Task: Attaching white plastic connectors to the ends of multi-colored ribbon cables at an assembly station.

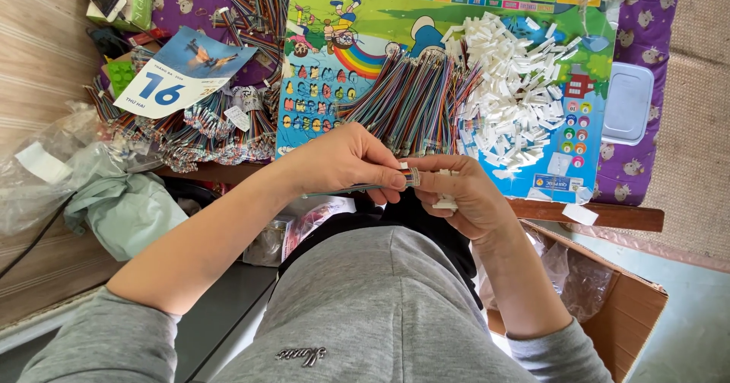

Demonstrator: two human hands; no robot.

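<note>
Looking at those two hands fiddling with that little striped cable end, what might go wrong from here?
The left hand and right hand pinch the multicoloured ribbon cable over the lap, off the table; a slip might drop it toward the cardboard box. The pile of white connector housings lies loose near the table edge, so a nudge could scatter some. The bundle of ribbon cables beside it may tangle.

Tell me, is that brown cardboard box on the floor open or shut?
Open: the cardboard box has its flaps apart, showing clear plastic bags inside.
</note>
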